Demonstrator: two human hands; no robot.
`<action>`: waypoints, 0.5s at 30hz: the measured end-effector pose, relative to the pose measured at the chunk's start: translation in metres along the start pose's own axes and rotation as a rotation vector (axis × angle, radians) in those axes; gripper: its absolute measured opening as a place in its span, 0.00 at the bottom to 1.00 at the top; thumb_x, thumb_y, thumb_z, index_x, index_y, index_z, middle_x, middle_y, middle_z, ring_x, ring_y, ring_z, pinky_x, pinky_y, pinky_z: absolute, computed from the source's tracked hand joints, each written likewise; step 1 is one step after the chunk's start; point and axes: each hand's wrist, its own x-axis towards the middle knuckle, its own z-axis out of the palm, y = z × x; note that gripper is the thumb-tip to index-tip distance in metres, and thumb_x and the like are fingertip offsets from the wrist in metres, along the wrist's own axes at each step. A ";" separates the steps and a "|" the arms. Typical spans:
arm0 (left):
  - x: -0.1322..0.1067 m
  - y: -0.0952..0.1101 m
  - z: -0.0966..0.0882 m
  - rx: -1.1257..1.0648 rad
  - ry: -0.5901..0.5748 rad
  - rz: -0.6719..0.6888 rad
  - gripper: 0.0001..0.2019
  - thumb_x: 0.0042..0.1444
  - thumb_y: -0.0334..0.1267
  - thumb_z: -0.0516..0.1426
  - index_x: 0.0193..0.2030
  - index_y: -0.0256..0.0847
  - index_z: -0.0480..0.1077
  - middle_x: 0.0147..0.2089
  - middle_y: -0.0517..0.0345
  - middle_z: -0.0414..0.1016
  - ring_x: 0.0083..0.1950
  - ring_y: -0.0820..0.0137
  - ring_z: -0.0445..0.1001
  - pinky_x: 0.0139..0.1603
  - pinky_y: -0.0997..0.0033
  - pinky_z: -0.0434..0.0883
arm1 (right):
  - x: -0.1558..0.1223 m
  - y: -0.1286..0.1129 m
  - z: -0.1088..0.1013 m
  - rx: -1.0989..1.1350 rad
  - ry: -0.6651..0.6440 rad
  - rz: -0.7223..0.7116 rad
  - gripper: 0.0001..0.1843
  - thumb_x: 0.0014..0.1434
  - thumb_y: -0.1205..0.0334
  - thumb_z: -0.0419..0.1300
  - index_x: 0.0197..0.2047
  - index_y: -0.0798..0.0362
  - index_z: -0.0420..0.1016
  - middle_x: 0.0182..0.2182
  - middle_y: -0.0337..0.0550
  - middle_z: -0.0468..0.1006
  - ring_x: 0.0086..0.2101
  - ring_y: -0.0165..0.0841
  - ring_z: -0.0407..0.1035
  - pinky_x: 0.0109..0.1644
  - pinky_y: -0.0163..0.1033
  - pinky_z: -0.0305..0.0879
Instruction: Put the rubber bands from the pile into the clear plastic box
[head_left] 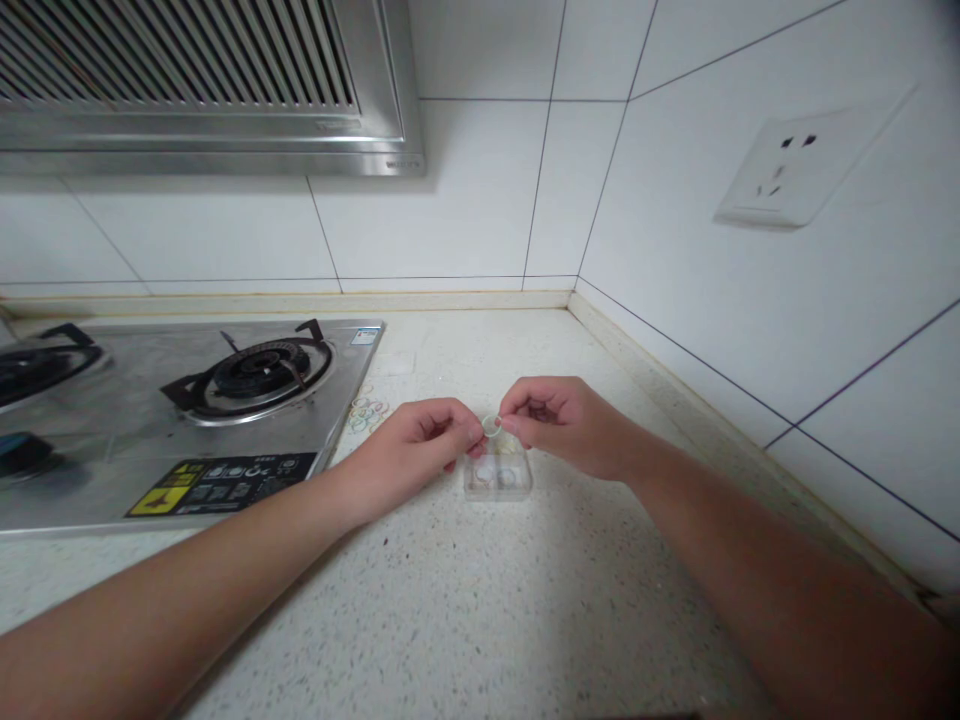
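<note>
My left hand (431,435) and my right hand (566,425) meet over the counter, each closed in a pinch. Between their fingertips is a small pale rubber band (491,427), held as a loop. Just below it, a clear plastic compartment box (497,492) rests on the counter. Several thin bands (507,477) lie inside its front compartments; my fingers partly hide the rear part. To the left of my left hand, a loose pile of coloured rubber bands (367,414) lies beside the stove.
A steel gas stove (127,440) with black burners takes up the left side. Behind the pile lies a flat clear lid-like piece (396,363). A range hood (225,160) hangs above. Tiled walls meet at the back corner, with a socket (784,170) on the right.
</note>
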 end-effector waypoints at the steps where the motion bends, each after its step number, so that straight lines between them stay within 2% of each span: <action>1: 0.000 0.000 0.000 -0.012 0.005 0.007 0.13 0.62 0.45 0.56 0.34 0.36 0.71 0.28 0.61 0.68 0.26 0.78 0.60 0.27 0.77 0.58 | 0.000 0.000 0.000 0.003 0.000 0.000 0.10 0.60 0.57 0.61 0.35 0.56 0.73 0.24 0.37 0.70 0.25 0.26 0.60 0.27 0.32 0.56; 8: 0.001 -0.004 -0.001 -0.076 0.007 0.065 0.09 0.59 0.41 0.59 0.37 0.36 0.71 0.32 0.59 0.72 0.30 0.77 0.65 0.32 0.76 0.61 | -0.001 -0.001 0.000 0.001 -0.015 -0.003 0.11 0.61 0.56 0.61 0.36 0.56 0.73 0.24 0.38 0.70 0.26 0.26 0.61 0.28 0.33 0.56; 15: 0.001 -0.002 0.000 -0.115 0.013 0.040 0.10 0.60 0.41 0.59 0.35 0.35 0.70 0.28 0.62 0.70 0.27 0.79 0.61 0.29 0.76 0.59 | -0.001 -0.003 0.000 0.017 -0.015 0.005 0.11 0.61 0.56 0.61 0.36 0.57 0.73 0.25 0.37 0.69 0.26 0.26 0.60 0.28 0.33 0.56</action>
